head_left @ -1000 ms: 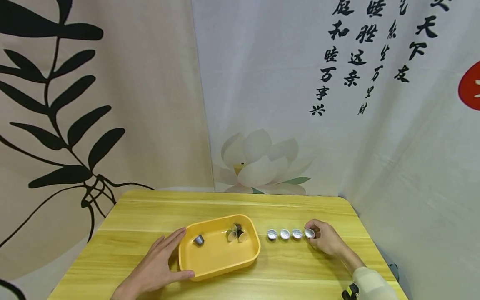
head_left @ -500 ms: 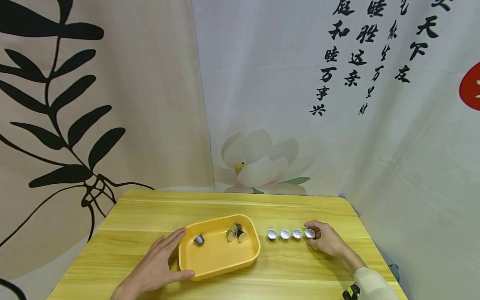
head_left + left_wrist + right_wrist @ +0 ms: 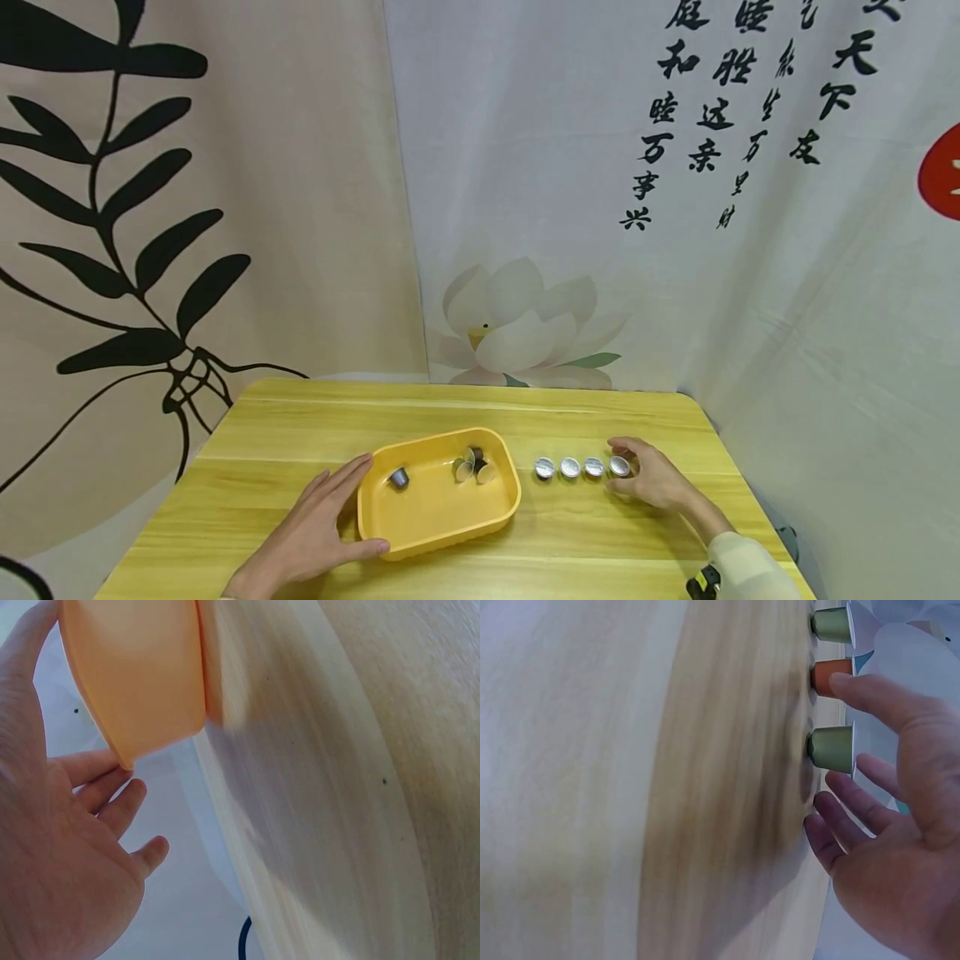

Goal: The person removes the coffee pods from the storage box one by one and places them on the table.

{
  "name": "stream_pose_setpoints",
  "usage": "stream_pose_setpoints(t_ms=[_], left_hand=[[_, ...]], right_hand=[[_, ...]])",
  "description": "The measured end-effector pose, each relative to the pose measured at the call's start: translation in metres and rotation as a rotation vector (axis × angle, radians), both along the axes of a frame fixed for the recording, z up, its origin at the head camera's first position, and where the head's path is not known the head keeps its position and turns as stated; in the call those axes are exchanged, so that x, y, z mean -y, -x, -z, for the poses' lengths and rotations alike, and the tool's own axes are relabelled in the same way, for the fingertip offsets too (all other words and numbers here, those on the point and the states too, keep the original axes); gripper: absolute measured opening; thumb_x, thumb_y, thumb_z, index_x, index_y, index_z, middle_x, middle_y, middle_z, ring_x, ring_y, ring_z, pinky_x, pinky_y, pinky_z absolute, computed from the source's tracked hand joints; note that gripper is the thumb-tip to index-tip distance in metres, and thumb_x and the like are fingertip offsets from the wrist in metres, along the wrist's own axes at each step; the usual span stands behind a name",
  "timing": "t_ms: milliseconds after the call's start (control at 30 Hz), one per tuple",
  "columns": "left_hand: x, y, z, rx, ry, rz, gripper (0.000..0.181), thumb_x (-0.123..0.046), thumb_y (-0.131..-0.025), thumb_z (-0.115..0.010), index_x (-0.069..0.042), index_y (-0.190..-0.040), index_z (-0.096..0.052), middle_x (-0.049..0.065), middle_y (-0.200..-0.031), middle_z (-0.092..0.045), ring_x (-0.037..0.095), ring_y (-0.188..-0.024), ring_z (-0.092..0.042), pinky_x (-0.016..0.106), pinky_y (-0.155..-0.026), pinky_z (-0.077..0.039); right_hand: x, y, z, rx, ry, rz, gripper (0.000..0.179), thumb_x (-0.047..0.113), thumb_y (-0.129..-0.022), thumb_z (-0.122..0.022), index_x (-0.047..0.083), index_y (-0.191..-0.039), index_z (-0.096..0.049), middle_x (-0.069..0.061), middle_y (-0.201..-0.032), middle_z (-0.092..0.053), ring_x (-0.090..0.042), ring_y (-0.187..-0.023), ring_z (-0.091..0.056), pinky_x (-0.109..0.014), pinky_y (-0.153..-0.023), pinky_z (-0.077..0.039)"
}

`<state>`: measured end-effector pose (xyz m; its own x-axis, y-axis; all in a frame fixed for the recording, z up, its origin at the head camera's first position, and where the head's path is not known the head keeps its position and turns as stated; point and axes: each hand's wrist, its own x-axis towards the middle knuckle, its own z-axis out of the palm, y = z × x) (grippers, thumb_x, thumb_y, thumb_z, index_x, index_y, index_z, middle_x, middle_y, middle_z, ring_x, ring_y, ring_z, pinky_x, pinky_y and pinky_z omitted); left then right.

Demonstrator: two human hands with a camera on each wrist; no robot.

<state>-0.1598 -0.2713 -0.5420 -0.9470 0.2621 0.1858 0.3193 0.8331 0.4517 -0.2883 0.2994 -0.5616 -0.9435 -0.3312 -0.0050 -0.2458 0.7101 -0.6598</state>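
My left hand (image 3: 311, 529) rests against the left end of a yellow tray (image 3: 427, 518), fingers fairly straight at one corner and thumb at the near one. In the left wrist view, fingertips touch the tray's wall (image 3: 139, 675) from outside. My right hand (image 3: 656, 482) is spread around the rightmost coffee capsule (image 3: 619, 467) of a row, thumb and fingers apart from it. The right wrist view shows that green capsule (image 3: 831, 748) standing foil lid up on the table, with the thumb nearer the orange capsule (image 3: 823, 678) beside it.
More foil-lidded capsules (image 3: 570, 468) line up between tray and right hand. Inside the tray, a blue-grey capsule (image 3: 399, 478) lies at left and a cluster of several capsules (image 3: 474, 465) at right. The wooden table (image 3: 570, 550) ends at a curtain (image 3: 540, 208).
My right hand's fingers and thumb have spread away from the rightmost capsule, letting it go where it stands. The left hand and tray have not visibly moved.
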Motion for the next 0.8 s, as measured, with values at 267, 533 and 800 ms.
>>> stream_pose_setpoints(t_ms=[267,533,800], left_hand=[[0.001,0.0,0.0,0.0,0.001,-0.001,0.128,-0.084,-0.08,-0.086,-0.007,-0.173,-0.045,0.014,-0.18,-0.047,0.045,-0.162,-0.051,0.079,-0.131,-0.035],[0.001,0.0,0.0,-0.001,-0.008,0.001,0.128,-0.084,-0.08,-0.087,-0.008,-0.173,-0.044,0.014,-0.18,-0.047,0.045,-0.161,-0.052,0.079,-0.13,-0.035],[0.001,0.0,0.001,-0.003,-0.005,0.0,0.128,-0.085,-0.08,-0.086,-0.007,-0.173,-0.045,0.013,-0.18,-0.047,0.046,-0.161,-0.052,0.079,-0.129,-0.037]], right_hand=[[0.001,-0.002,-0.007,-0.006,-0.024,-0.028,0.089,0.033,-0.094,-0.094,-0.003,-0.164,-0.051,-0.024,-0.155,-0.065,-0.045,-0.139,-0.063,-0.065,-0.113,-0.058],[0.008,0.001,-0.024,-0.056,-0.032,-0.037,0.088,0.043,-0.102,-0.085,-0.001,-0.168,-0.047,-0.027,-0.164,-0.06,-0.052,-0.15,-0.056,-0.074,-0.123,-0.05],[0.025,0.0,-0.044,-0.109,-0.016,-0.081,0.082,0.044,-0.104,-0.082,0.004,-0.168,-0.049,-0.021,-0.163,-0.063,-0.051,-0.151,-0.057,-0.074,-0.122,-0.05]])
